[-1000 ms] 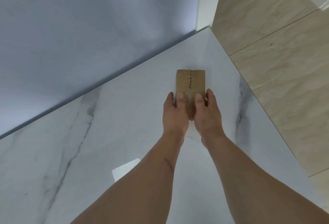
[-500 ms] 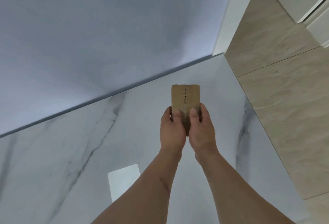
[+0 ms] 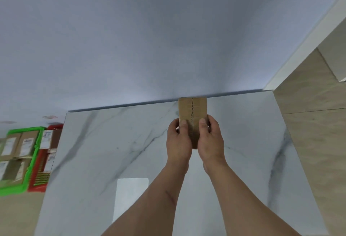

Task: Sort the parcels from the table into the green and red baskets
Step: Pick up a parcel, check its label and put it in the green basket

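1. Nearest you, your two bare forearms reach forward over the white marbled tabletop (image 3: 131,142), and a pale rectangular glare patch (image 3: 131,196) lies on the surface just left of your left forearm.
2. Your left hand (image 3: 178,142) grips the left side of a small brown cardboard parcel (image 3: 192,110), thumb laid over its top face and fingers curled round the edge.
3. Your right hand (image 3: 210,140) grips the right side the same way, thumb on top, so the parcel is pinched between both hands.
4. The parcel sits above the tabletop, its long side pointing away from you, with a taped seam running down its middle; its far end overlaps the tabletop's back edge in this view.
5. Off the tabletop's left edge, lower down, a green basket (image 3: 35,153) holds several labelled brown parcels, and a red basket (image 3: 40,181) touches its right side, also holding labelled parcels.
6. Right of the tabletop lies beige tiled floor (image 3: 314,142).
7. Farthest, a plain pale wall (image 3: 149,39) rises behind the tabletop.
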